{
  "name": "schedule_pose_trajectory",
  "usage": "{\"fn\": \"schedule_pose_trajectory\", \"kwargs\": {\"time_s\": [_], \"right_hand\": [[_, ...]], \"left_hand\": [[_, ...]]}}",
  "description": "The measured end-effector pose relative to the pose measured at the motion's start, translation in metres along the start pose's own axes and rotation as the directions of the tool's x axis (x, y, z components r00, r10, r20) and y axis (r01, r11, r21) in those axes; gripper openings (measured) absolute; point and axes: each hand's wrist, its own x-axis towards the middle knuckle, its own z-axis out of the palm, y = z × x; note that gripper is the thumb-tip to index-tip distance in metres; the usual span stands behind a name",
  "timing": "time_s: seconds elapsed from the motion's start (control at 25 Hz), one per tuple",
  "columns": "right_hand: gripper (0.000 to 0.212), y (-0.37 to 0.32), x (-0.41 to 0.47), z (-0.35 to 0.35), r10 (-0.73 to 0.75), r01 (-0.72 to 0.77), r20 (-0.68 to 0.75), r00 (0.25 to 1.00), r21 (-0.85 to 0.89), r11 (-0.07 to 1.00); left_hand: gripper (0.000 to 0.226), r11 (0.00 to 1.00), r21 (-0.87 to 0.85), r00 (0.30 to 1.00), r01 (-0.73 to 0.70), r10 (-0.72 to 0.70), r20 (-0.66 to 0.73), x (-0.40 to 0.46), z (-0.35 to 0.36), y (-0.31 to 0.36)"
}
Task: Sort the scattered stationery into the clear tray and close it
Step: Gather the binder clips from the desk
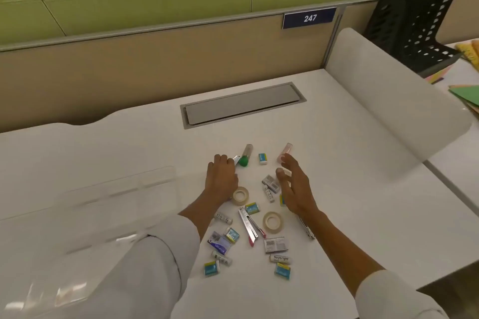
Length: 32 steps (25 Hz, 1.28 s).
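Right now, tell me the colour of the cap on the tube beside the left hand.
Green cap; the head view shows it.

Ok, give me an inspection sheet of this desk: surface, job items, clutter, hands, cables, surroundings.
Surface: white desk, grey hatch shut.
Job's things: clear tray at left, looks empty; two tape rolls, stapler, green-capped tube, pink tube, erasers and staple boxes scattered.
Clutter: nothing seen beyond these.
Grippers: left hand curled over a small metal item, grip unclear; right hand open, by the pink tube.
Cables: nothing seen.
Surroundings: white divider, black file rack, coloured paper, sign 247.
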Motion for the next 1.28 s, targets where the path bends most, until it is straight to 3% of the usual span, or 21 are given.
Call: {"fn": "schedule_pose_trajectory", "kwargs": {"time_s": [0.04,0.2,0.28,0.4,0.56,0.68,0.84,0.96,1.08,1.2,1.28], "right_hand": [[0.068,0.001,0.002,0.0,0.035,-0.031,-0.044,0.998,0.087,0.996],[0.052,0.001,0.003,0.002,0.145,-0.131,-0.078,0.986,0.16,0.978],[0.048,0.006,0.003,0.004,0.212,-0.182,-0.064,0.975,0.318,0.931],[0.037,0.007,0.007,0.006,0.398,-0.326,-0.007,0.918,0.559,0.762],[0.033,-0.012,0.014,0.02,0.578,-0.534,0.172,0.798,0.647,0.545],[0.041,-0.025,0.01,0.03,0.581,-0.593,0.316,0.75,0.711,0.378],[0.057,-0.034,-0.006,0.035,0.537,-0.642,0.478,0.695,0.749,0.165],[0.063,-0.033,-0.021,0.031,0.544,-0.657,0.522,0.657,0.751,0.072],[0.064,-0.028,-0.038,0.022,0.496,-0.63,0.569,0.656,0.775,-0.056],[0.068,-0.02,-0.05,0.013,0.473,-0.551,0.552,0.686,0.82,-0.158],[0.071,-0.016,-0.059,0.008,0.464,-0.522,0.544,0.699,0.832,-0.189]], "left_hand": [[0.03,1.0,0.005,1.0,0.005,-0.005,0.03,0.004,-0.001,0.0],[0.029,0.999,-0.012,0.999,0.036,-0.035,0.028,0.012,0.0,0.0],[0.03,0.996,-0.073,0.999,0.051,-0.051,-0.005,0.01,-0.002,0.002],[0.035,0.951,-0.273,0.985,0.145,-0.166,-0.055,0.005,-0.006,0.004],[0.035,0.689,-0.668,0.921,0.279,-0.389,-0.016,-0.018,-0.016,0.024],[0.035,0.578,-0.775,0.904,0.255,-0.428,-0.022,-0.044,-0.025,0.049],[0.042,0.539,-0.803,0.929,0.254,-0.366,0.048,-0.075,-0.03,0.073],[0.047,0.542,-0.826,0.98,0.155,-0.191,0.058,-0.092,-0.033,0.075],[0.051,0.546,-0.838,0.998,-0.002,-0.046,-0.033,-0.107,-0.038,0.063],[0.068,0.702,-0.71,0.996,-0.048,-0.019,-0.086,-0.12,-0.034,0.045],[0.091,0.835,-0.55,0.997,0.001,0.041,0.064,-0.127,-0.028,0.039]]}}
